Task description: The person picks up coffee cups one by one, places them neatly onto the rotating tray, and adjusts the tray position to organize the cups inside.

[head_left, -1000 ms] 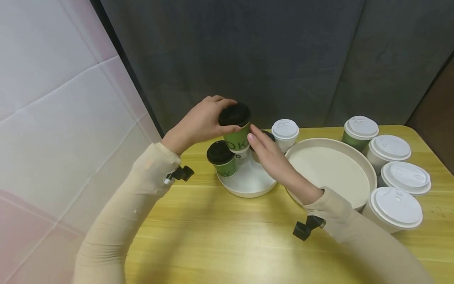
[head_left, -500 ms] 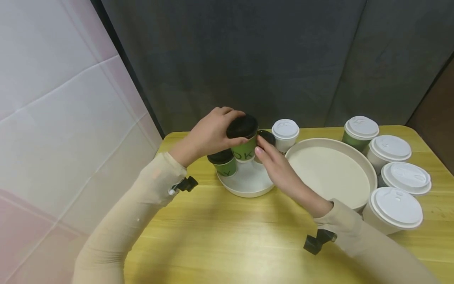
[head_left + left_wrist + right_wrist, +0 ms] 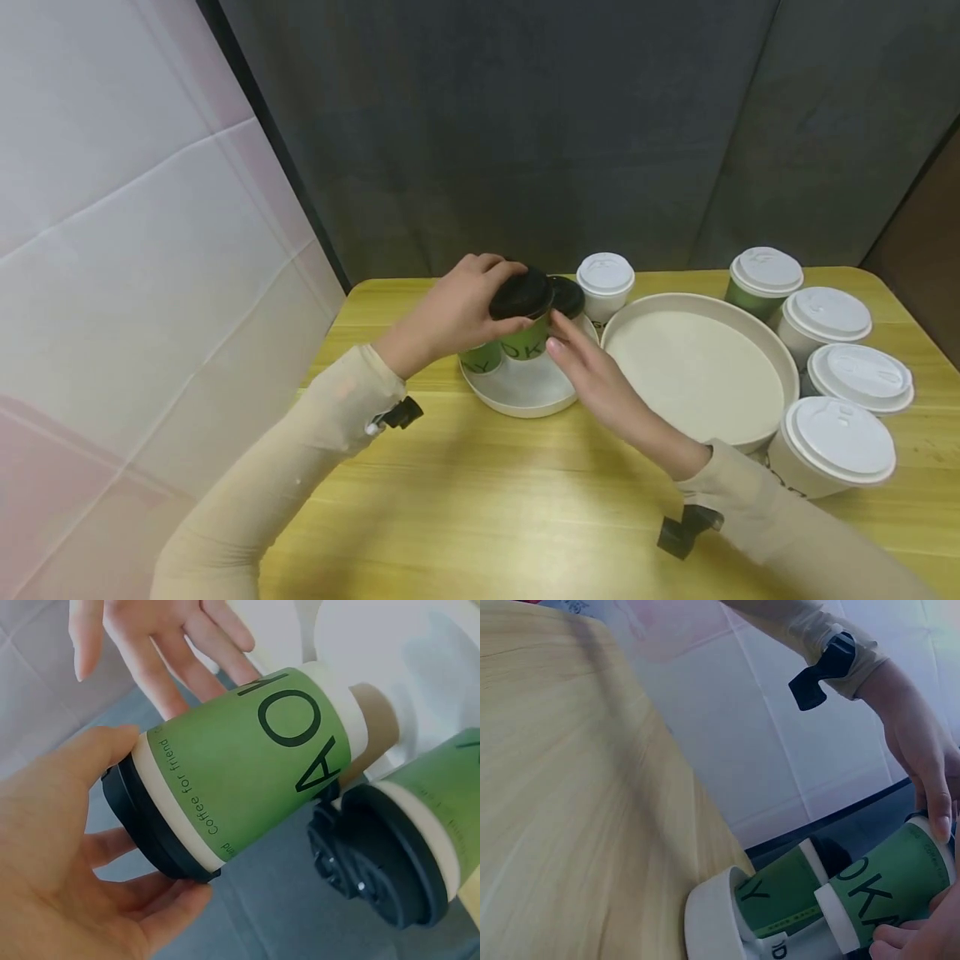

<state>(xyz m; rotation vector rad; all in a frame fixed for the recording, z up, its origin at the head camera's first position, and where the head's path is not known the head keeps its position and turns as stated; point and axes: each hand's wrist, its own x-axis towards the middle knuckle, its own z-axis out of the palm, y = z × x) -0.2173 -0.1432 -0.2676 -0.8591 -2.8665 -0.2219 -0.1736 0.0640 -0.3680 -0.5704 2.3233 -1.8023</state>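
Observation:
My left hand grips a green paper coffee cup by its black lid from above. In the left wrist view, thumb and fingers wrap the lid of this upright cup. Fingers extended, my right hand touches the cup's right side low down. Below is a small round white tray, with the held cup close over its middle. Another green cup stands on the tray's left, its lid hidden by my left hand in the head view. A black-lidded cup stands behind, at the right.
A larger round cream tray lies to the right. Along its right side stand several white-lidded cups. A small white-lidded cup stands behind, between the trays. A dark partition closes off the back, a pale one the left.
Both hands have moved down and to the right with the green cup, lowering it toward the small tray. The cup at the tray's left is now more covered by my left hand.

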